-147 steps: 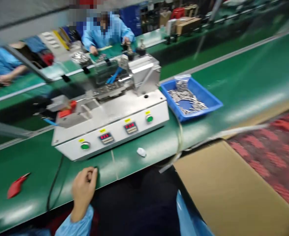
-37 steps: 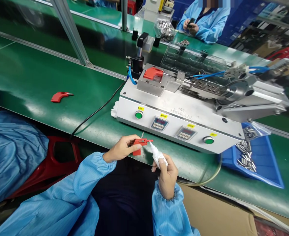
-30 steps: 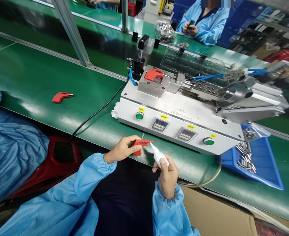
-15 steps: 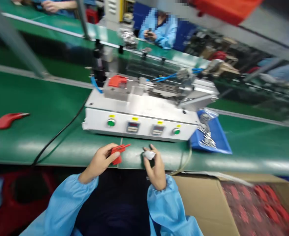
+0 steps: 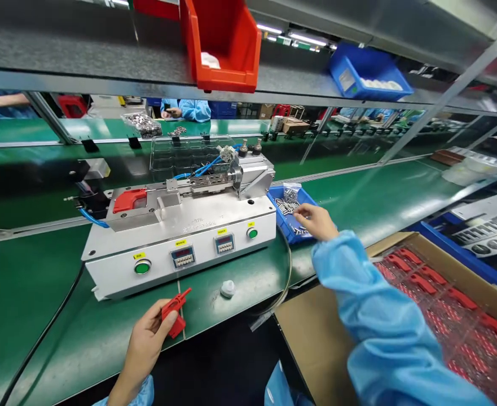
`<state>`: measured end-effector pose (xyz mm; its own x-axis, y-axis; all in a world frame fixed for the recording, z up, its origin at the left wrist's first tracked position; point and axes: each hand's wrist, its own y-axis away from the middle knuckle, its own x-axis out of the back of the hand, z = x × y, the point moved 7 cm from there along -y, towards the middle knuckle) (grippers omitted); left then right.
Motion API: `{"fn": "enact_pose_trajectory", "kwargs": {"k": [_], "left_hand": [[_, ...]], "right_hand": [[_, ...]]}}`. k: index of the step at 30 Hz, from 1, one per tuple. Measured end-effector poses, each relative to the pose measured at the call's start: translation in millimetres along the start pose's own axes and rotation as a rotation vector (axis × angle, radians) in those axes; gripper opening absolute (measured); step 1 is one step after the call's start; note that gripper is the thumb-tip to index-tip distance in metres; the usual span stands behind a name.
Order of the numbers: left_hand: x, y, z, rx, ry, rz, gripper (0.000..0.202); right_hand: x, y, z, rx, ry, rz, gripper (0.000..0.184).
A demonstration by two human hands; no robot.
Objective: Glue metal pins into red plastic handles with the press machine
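My left hand grips a red plastic housing with a thin tip pointing up, just in front of the white machine. My right hand is over the blue tray, fingers pinched together among small metal pins. Whatever sits between those fingertips is hidden. On the green bench between my hands stands a small white nozzle-topped piece, untouched. Another red housing lies in the metal fixture at the machine's left end.
A cardboard box at the right front holds clear trays of red housings. Overhead, a shelf carries a red bin and a blue bin. A black cable runs along the left. Co-workers sit across the bench.
My right hand has put the small white piece down on the bench and moved right to the blue tray. My left hand still holds the red housing. The view has turned right and up.
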<state>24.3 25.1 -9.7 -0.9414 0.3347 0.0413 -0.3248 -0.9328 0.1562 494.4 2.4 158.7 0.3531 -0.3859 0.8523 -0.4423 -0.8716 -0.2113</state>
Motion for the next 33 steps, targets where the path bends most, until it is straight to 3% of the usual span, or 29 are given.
{"fn": "enact_pose_trajectory", "kwargs": {"k": [1,3,6,9,12,14,17,19,22,24,27,29,33], "left_hand": [[0.0,0.1,-0.6,-0.004,0.003,0.001,0.048],[-0.2,0.5,-1.5,-0.011,0.009,0.005,0.046],[-0.7,1.0,-1.3,-0.023,0.014,0.013,0.047],[-2.4,1.4,-0.1,-0.025,0.023,0.003,0.049],[-5.7,1.5,2.2,-0.029,0.047,-0.007,0.048],[-10.5,0.4,4.7,-0.037,0.077,-0.018,0.049],[-19.3,-6.1,9.9,-0.048,0.164,-0.037,0.052],[-22.2,-13.4,13.6,-0.058,0.246,-0.042,0.056],[-22.9,-22.4,16.4,-0.071,0.35,-0.067,0.062],[-22.8,-24.5,16.5,-0.077,0.388,-0.092,0.062],[-23.1,-24.3,16.9,-0.093,0.415,-0.115,0.061],[-24.0,-24.2,17.2,-0.099,0.431,-0.118,0.062],[-23.5,-27.0,16.5,-0.115,0.475,-0.089,0.063]], "right_hand": [[0.2,-17.7,12.1,-0.037,0.034,-0.038,0.009],[-9.1,-41.2,30.9,-0.098,0.08,-0.114,0.02],[-30.0,-52.3,44.8,-0.145,0.087,-0.181,0.041],[-36.0,-50.2,44.1,-0.16,0.05,-0.22,0.049],[-20.0,-42.8,23.6,-0.111,-0.027,-0.248,0.048],[-3.9,-34.7,-3.8,-0.033,-0.171,-0.261,0.05],[15.4,-20.9,-57.2,0.094,-0.632,-0.295,0.058],[13.4,-12.4,-96.0,0.188,-0.686,-0.376,0.052],[-12.6,-4.3,-161.8,0.348,-0.624,-0.516,0.045],[-35.7,-7.5,-210.4,0.482,-0.581,-0.53,0.045],[-65.1,-31.5,-278.9,0.671,-0.553,-0.388,0.034],[-81.0,-55.9,-312.0,0.713,-0.542,-0.259,0.021],[-107.6,-94.0,-342.4,0.702,-0.401,-0.114,0.006]]}}
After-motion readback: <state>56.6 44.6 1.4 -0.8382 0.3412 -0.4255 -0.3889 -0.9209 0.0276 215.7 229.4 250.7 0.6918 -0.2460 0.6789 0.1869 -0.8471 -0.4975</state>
